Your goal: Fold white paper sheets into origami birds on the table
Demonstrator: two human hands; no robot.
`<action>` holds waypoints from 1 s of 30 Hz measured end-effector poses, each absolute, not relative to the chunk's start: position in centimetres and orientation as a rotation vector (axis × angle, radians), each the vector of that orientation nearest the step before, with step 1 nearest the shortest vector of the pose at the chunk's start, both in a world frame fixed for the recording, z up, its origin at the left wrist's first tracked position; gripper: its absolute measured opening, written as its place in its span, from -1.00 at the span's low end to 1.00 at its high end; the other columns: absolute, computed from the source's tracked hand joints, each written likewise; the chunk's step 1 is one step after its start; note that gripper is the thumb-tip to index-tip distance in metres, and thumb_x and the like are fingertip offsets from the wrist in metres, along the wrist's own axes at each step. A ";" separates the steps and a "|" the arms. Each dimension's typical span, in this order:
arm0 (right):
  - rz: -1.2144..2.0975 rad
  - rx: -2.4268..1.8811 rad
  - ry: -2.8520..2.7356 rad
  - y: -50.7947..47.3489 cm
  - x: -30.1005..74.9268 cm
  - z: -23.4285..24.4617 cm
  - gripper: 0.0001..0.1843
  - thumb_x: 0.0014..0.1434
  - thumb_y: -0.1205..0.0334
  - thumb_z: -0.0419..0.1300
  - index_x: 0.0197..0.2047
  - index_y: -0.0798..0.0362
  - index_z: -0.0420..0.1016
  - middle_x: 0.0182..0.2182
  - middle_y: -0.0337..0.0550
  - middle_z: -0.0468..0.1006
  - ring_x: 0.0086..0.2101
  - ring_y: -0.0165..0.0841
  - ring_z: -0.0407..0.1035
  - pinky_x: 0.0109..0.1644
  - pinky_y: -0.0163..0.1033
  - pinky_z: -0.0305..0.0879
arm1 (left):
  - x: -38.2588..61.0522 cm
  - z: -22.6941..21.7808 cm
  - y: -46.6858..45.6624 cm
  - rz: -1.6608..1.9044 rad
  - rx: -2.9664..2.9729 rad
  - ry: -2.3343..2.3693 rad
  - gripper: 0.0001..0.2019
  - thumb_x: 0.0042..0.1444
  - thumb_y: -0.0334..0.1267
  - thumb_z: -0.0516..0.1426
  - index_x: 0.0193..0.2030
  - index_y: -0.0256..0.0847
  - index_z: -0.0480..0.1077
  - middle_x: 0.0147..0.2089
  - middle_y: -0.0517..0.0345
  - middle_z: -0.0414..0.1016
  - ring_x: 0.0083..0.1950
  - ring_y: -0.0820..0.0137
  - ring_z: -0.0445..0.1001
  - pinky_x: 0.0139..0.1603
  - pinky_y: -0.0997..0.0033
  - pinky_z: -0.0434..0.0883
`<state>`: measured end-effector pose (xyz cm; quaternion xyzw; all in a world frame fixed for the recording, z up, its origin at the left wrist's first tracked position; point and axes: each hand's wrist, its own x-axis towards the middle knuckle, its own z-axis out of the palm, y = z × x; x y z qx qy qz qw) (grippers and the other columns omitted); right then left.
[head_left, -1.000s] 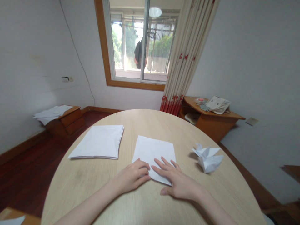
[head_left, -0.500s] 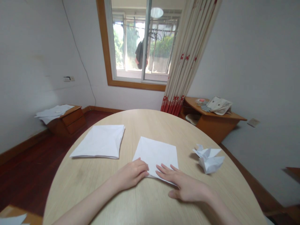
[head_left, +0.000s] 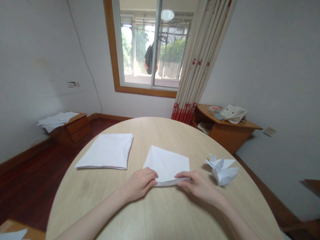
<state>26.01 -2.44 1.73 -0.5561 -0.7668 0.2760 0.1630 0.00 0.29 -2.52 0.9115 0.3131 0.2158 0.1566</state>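
A single white sheet of paper [head_left: 167, 163] lies in the middle of the round wooden table [head_left: 155, 213]. Its near edge is lifted off the table. My left hand [head_left: 140, 181] is curled with its fingertips pinching the sheet's near left corner. My right hand [head_left: 198, 185] pinches the near right corner between thumb and fingers. Both hands rest low on the table top.
A stack of white paper [head_left: 106, 150] lies to the left on the table, and a folded white paper figure [head_left: 222, 170] to the right. Low wooden cabinets [head_left: 72, 128] stand by the left wall and at the right [head_left: 225, 128]. A window [head_left: 150, 43] and curtain are ahead.
My right hand went from lying flat on the sheet to pinching its near right corner. The sheet's near edge has risen off the table. My left hand stayed at the left corner.
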 end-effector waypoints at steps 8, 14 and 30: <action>0.573 -1.547 -1.962 -1.6 25.4 0.7 -0.56 0.11 0.01 0.07 0.03 0.02 0.30 -0.08 -0.04 0.47 -0.10 -0.13 0.38 -0.01 -0.08 0.28 | 0.3 -2.4 -0.1 0.629 2.639 0.919 -0.81 0.32 -0.32 -0.07 -0.14 -0.19 0.36 -0.01 0.05 0.51 0.03 0.29 0.45 0.15 0.20 0.27; 0.369 -1.472 -1.967 -1.4 24.5 -1.3 -0.48 0.23 0.05 -0.02 0.23 0.00 0.08 0.10 0.02 0.34 0.10 -0.13 0.24 0.18 0.00 0.16 | 0.6 -2.3 -0.3 0.563 2.623 0.949 -0.84 0.31 -0.34 -0.05 -0.17 -0.18 0.34 -0.01 0.08 0.51 0.02 0.30 0.47 0.25 0.13 0.21; -0.445 -1.358 -2.027 -2.2 22.0 -4.9 -0.24 0.30 0.00 -0.04 0.41 0.05 -0.30 0.27 0.15 0.07 0.26 -0.02 -0.08 0.25 0.23 -0.14 | 0.6 -2.8 -0.3 0.614 2.632 1.006 -0.89 0.27 -0.35 0.01 -0.26 -0.22 0.34 0.06 0.01 0.42 0.09 0.26 0.40 0.10 0.26 0.36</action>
